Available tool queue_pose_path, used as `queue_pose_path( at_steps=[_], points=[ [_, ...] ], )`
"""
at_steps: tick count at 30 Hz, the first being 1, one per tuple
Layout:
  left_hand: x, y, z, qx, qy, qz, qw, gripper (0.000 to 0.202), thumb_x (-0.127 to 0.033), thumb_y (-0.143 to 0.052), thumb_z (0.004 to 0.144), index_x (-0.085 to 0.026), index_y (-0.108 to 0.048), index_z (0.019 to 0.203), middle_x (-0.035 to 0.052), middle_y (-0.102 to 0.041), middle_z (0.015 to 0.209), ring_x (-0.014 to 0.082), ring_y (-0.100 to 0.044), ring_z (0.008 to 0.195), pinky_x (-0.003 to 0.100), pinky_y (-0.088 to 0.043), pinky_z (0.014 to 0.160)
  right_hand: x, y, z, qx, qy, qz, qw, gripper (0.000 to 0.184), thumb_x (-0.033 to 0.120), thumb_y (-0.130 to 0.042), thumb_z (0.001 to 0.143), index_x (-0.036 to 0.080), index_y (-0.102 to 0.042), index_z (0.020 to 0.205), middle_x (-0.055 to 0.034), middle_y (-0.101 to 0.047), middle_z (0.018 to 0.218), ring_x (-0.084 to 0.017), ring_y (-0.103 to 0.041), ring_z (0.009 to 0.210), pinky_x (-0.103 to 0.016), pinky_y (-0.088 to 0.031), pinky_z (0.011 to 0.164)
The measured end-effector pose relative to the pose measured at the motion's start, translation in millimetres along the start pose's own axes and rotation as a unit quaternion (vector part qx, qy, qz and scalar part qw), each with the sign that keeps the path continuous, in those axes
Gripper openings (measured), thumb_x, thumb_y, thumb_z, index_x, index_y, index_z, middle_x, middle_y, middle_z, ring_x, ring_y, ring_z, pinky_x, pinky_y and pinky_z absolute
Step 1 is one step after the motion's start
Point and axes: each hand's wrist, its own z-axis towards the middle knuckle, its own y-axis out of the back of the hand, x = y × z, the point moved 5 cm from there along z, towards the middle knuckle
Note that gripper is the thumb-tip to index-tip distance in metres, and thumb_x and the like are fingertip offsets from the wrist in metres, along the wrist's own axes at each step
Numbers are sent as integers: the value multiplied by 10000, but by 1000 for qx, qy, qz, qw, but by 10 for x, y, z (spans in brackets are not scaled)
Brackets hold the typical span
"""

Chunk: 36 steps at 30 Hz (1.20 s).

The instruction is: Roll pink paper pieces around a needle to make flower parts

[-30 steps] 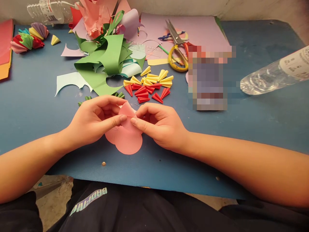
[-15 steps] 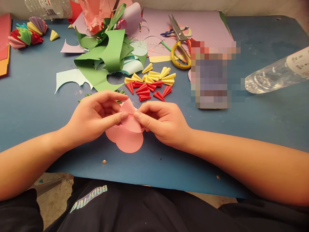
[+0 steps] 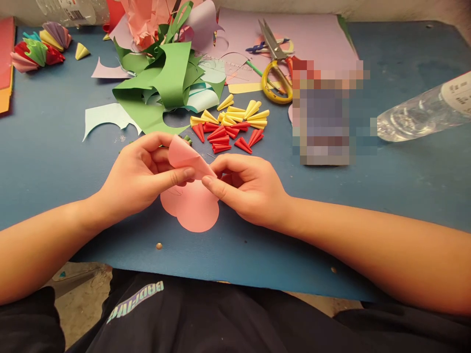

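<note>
A piece of pink paper [image 3: 187, 158], curled into a cone-like shape, is held between my two hands. My left hand [image 3: 147, 174] pinches its left part, with the thumb in front and the fingers behind. At its lower right tip, my right hand [image 3: 246, 184] grips it between thumb and forefinger. Beneath, rounded pink paper pieces [image 3: 198, 211] lie overlapping on the blue table. Just beyond my hands sit small rolled red paper cones [image 3: 221, 139] and yellow paper cones [image 3: 233, 115]. Some green rolled pieces are partly hidden behind my left hand.
Green paper scraps [image 3: 172, 78] are heaped behind my left hand. Yellow-handled scissors [image 3: 276, 81] rest on lilac paper [image 3: 316, 39]. A clear bottle [image 3: 415, 115] lies at the right. Colourful folded paper cones [image 3: 40, 51] stand far left. A blurred rectangular object [image 3: 326, 122] is right of the cones.
The pink paper has been rolled over toward the left and now forms a tighter cone. My left fingers have lifted slightly with it; my right hand stays nearly in place.
</note>
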Motion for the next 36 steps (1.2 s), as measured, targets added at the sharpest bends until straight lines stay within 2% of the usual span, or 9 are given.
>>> queue_pose_path(
  at_steps=[3,7,9,12,14,19,24,32,36],
  points=[
    [9,-25,-6,16,20,-1,1000,466,-413,-996,752,-222,-663,1016,4,-817,840,229,-836,779,325,-707,684,18,11,-20,-32,25,5,999,219,387,-780,954,185,-720,893,-20,-716,789,-129,-610,650,-275,-494,564],
    [6,-56,-29,36,25,14,999,523,-444,-1000,735,-232,-651,1062,0,-798,811,226,-815,715,338,-689,654,14,-5,-32,-38,28,33,998,206,378,-785,962,197,-710,897,-33,-745,826,-151,-665,703,-296,-546,615],
    [-20,-46,-38,19,-3,44,999,528,-462,-994,735,-224,-674,1081,25,-807,916,226,-813,786,345,-690,712,19,-10,-30,-37,23,46,998,194,363,-788,961,195,-714,899,-30,-754,818,-139,-655,676,-287,-549,602],
    [-69,-28,-52,-12,-56,109,992,502,-497,-971,757,-212,-714,1081,72,-799,1128,252,-790,1010,372,-679,899,42,-6,-26,-38,20,45,998,174,338,-790,953,191,-726,886,-15,-748,773,-117,-622,620,-263,-533,556],
    [-82,-31,-58,-15,-73,132,989,484,-503,-957,775,-214,-724,1085,80,-790,1177,262,-762,1100,381,-657,980,59,0,-24,-38,19,31,999,172,340,-785,955,187,-741,888,-13,-745,758,-115,-618,608,-256,-524,533],
    [-99,-28,-68,-12,-83,153,985,417,-459,-943,796,-232,-721,1067,51,-787,1105,233,-753,1025,335,-643,872,96,9,-26,-28,26,-7,999,189,323,-745,990,185,-752,861,-13,-740,743,-110,-622,606,-251,-529,542],
    [-128,-23,-90,-22,-90,164,982,348,-464,-937,800,-238,-708,933,15,-774,947,213,-730,897,351,-606,838,105,7,-29,-27,34,-22,999,181,318,-751,988,194,-752,856,-15,-743,746,-116,-630,616,-259,-539,546],
    [-139,-9,-110,-42,-85,196,976,290,-445,-895,835,-248,-696,910,-2,-756,897,189,-678,801,341,-546,733,111,38,-45,-76,25,-2,997,245,460,-832,930,226,-776,885,-39,-786,836,-163,-688,680,-310,-588,563],
    [-166,-17,-117,-49,-111,208,971,255,-401,-895,840,-244,-701,897,-5,-751,888,189,-680,805,345,-545,753,140,44,-48,-74,34,-10,997,154,372,-823,942,237,-799,872,-24,-784,802,-154,-685,658,-307,-583,564]
  ],
)
